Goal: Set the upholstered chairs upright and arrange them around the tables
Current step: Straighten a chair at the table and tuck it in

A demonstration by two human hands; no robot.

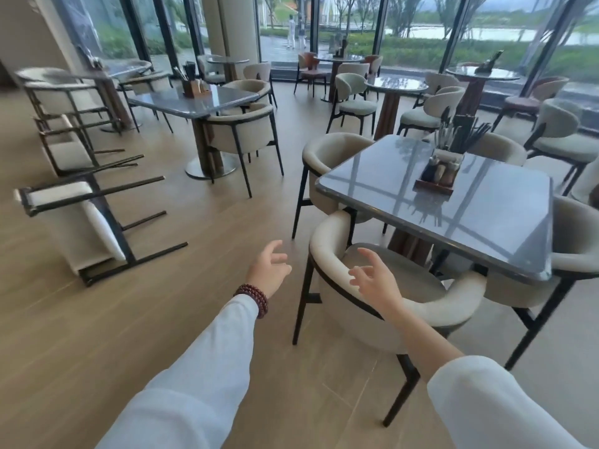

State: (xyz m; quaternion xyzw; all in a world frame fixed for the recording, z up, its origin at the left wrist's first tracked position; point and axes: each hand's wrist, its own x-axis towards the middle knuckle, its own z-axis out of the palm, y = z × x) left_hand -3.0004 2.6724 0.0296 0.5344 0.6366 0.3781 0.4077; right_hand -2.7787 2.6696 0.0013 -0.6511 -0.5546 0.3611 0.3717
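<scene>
At the near corner of the square table (453,209), one cream upholstered chair (437,311) stands upright with its curved back towards me and its seat partly tucked under the tabletop. My right hand (376,280) hangs above that seat, fingers spread and slightly bent, holding nothing. My forearm crosses the backrest in this view, and I cannot tell whether it touches the padding. My left hand (270,270) is over the floor just left of the chair, equally slack and empty, with a beaded bracelet (254,294) on the wrist.

A second upright chair (330,153) sits at the table's far left side, its lower half hidden by the tabletop and the nearer chair. A third chair (577,241) at the right side is cut off by the frame edge.

Along the left wall, well apart from both hands, a tipped chair (81,228) lies on the floor with its dark legs pointing sideways towards the room. Behind it are more overturned chairs (64,150). Their frames overlap and blur, so I cannot make out how many there are or how they rest.

On the square table stands a condiment caddy (444,170), its contents too smeared to identify. Further back, a rectangular table (191,100) has an upright chair (246,131) at its near end. Its far side is indistinct.
</scene>
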